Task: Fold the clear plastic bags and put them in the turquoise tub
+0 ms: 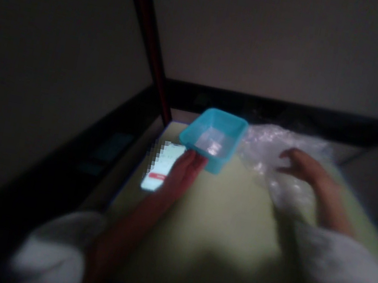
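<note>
The picture is dim and blurred. My left hand (184, 170) lies on the pale green mat (220, 215), its fingertips touching the near wall of a turquoise plastic tub (196, 130), right beside a lit phone (161, 166). My right hand (299, 166) hovers with fingers spread over a crumpled clear plastic bag (271, 149) that lies to the right of the tub. Something pale and shiny sits inside the tub; I cannot make out what it is.
A dark frame (289, 113) borders the mat at the back and left. A dark red post (149, 32) rises from the back left corner. Plain walls stand behind. White sleeves cover both forearms.
</note>
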Available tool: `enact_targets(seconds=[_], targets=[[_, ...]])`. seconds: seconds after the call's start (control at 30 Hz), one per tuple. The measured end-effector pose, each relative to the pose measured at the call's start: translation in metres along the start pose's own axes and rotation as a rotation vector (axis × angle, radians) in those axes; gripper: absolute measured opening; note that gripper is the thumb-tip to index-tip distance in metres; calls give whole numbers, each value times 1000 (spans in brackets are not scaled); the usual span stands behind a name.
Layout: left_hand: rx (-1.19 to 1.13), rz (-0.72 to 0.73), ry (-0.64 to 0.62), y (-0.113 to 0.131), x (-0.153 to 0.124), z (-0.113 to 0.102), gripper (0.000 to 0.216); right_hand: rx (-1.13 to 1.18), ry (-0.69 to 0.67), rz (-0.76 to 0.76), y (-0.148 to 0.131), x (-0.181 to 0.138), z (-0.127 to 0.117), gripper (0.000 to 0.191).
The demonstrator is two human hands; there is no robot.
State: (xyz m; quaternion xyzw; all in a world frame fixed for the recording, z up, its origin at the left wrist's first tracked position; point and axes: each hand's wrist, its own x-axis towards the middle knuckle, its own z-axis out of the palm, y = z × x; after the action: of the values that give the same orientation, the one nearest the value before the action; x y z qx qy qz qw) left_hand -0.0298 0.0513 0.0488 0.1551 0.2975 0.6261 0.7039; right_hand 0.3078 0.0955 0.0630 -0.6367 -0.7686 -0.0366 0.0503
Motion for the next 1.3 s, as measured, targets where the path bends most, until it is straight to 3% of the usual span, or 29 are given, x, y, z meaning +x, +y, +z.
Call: enact_targets(seconds=[0.2,0.37,0.53,0.67,0.77,0.9,0.97,1.07,1.17,1.23,1.3], targets=[[49,79,-43,-7,3,-6,9,-43,220,197,0,-3,-12,56],[115,46,-50,-15,-4,-14,10,-29,300,329,-4,-5,-19,29],[292,-100,-90,-23,-17,-14,4,21,439,328,-12,-2,-42,22],[365,-163,-151,-32,-23,-13,8,211,558,264,-31,-9,-56,23],[398,-171,-187,-38,-24,-16,11,436,591,306,-41,-18,-60,26],[416,-170,-225,-40,-24,-18,13,613,689,344,-37,-21,-69,21],[418,-168,-237,-40,-24,-18,13,726,771,299,-31,-21,-78,22],[419,-166,-244,-40,-23,-18,11,913,953,102,-28,-25,-94,26],[423,-174,-250,-40,-21,-19,8,933,1101,-84,-43,-37,-110,27],[430,-191,-253,-39,-20,-19,6,924,1034,-230,-62,-50,-111,15],[440,-227,-255,-37,-17,-19,4,909,665,-345,-86,-64,-99,9]])
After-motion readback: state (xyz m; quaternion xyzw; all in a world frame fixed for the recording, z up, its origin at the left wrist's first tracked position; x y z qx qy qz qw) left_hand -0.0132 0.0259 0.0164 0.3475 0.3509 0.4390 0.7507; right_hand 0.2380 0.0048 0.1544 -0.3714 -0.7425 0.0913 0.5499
